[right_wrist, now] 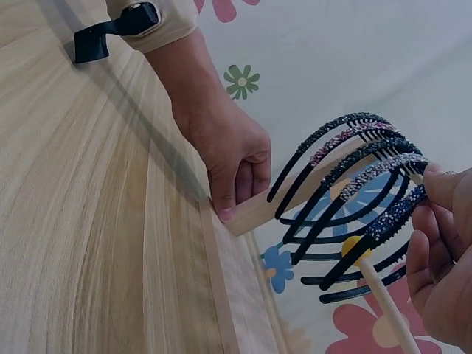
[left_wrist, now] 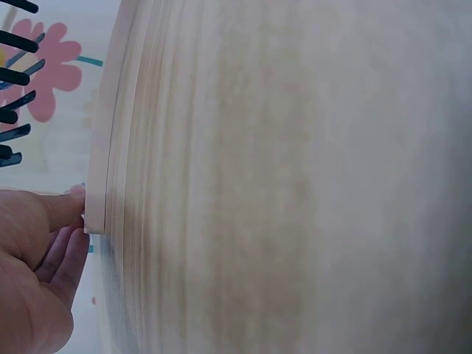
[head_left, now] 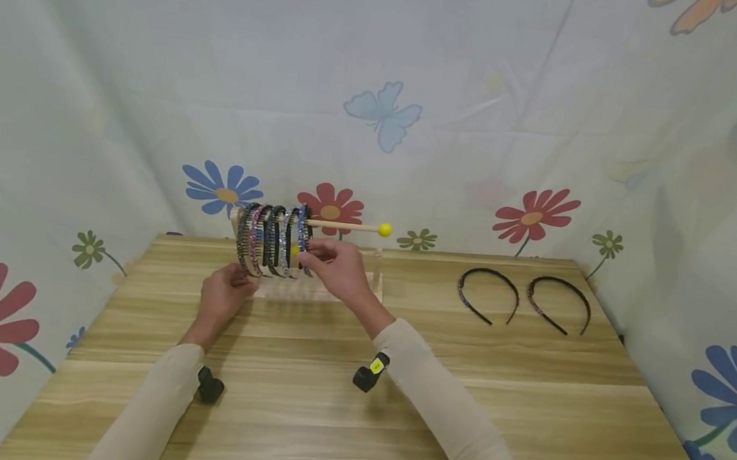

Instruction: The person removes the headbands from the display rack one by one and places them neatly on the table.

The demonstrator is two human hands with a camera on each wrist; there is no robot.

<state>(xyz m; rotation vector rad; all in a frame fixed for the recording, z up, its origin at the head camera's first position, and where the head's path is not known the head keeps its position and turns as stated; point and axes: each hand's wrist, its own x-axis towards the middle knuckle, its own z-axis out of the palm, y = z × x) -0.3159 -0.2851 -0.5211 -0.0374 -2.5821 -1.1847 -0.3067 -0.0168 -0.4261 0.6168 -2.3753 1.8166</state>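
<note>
A wooden headband stand (head_left: 364, 287) carries several glittery toothed headbands (head_left: 253, 239) in a row along its rod. At the stand's left end, my left hand (head_left: 223, 294) grips the base between thumb and fingers; in the left wrist view, the thumb and fingers meet at the pale base's corner (left_wrist: 96, 214). My right hand (head_left: 339, 267) pinches the blue glittery headband (right_wrist: 394, 217), the rightmost one in the row. Part of that headband is hidden behind the fingers. The headbands' tips hang forward above the base.
Two more dark headbands (head_left: 491, 272) (head_left: 559, 280) lie on the right of the wooden table (head_left: 302, 412). A rod with a yellow ball end (head_left: 385, 230) sticks out to the right of the row. A flower-printed curtain (head_left: 274, 107) surrounds the table's back and sides.
</note>
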